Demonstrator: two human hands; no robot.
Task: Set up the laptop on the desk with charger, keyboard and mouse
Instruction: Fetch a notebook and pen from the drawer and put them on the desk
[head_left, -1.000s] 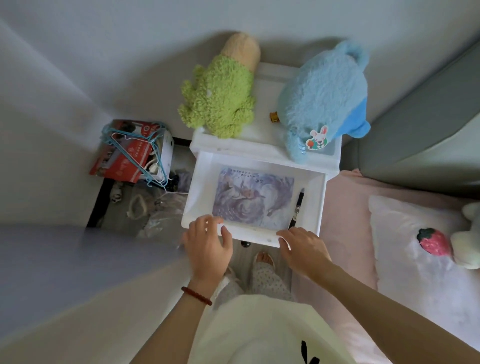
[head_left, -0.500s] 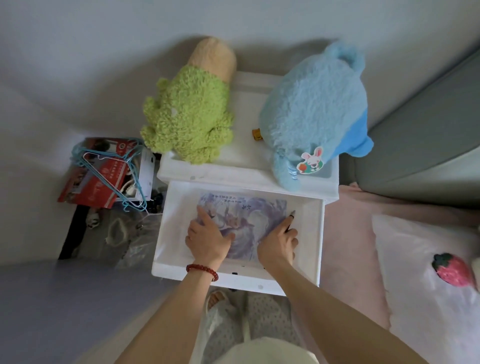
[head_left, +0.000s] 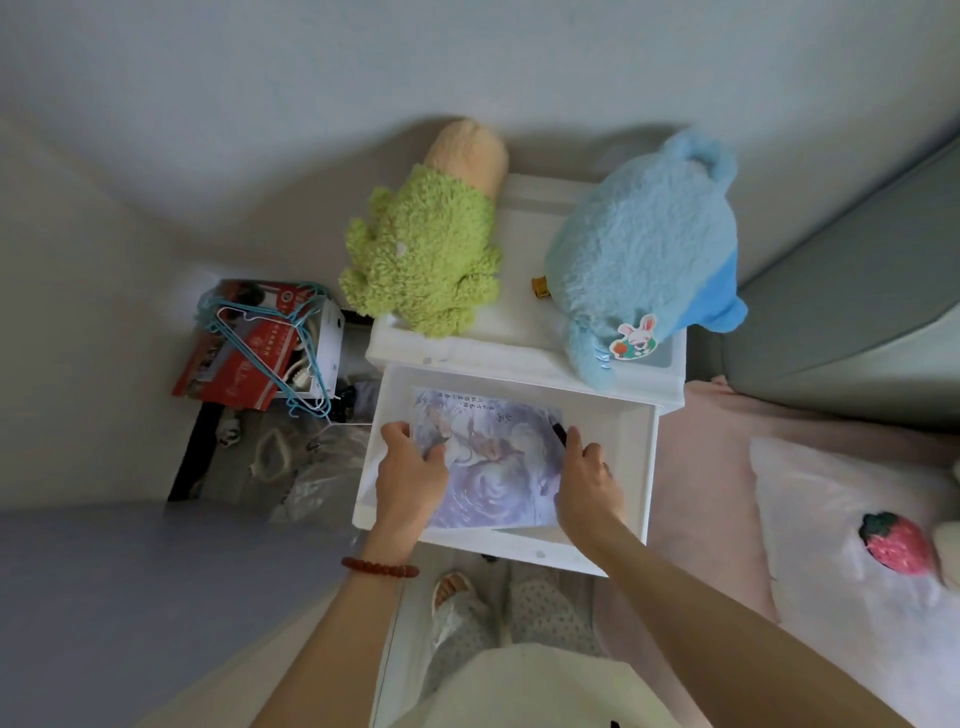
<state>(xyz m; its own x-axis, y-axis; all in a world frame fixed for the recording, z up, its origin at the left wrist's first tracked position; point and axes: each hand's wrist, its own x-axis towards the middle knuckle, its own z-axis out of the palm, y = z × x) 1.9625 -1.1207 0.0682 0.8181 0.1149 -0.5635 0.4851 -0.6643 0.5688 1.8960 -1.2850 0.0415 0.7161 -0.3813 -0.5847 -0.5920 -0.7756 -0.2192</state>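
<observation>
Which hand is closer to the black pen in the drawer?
Right. The right hand is at the pen, its fingers about touching it. The left hand holds the picture's opposite edge, farther away.

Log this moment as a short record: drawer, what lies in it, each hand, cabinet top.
drawer: white drawer, pulled open
contents: purple illustrated sheet; black pen at its right edge
left hand: left hand grips the sheet's left edge
right hand: right hand holds the sheet's right edge
cabinet top: green plush, blue plush
laptop: not in view
</observation>
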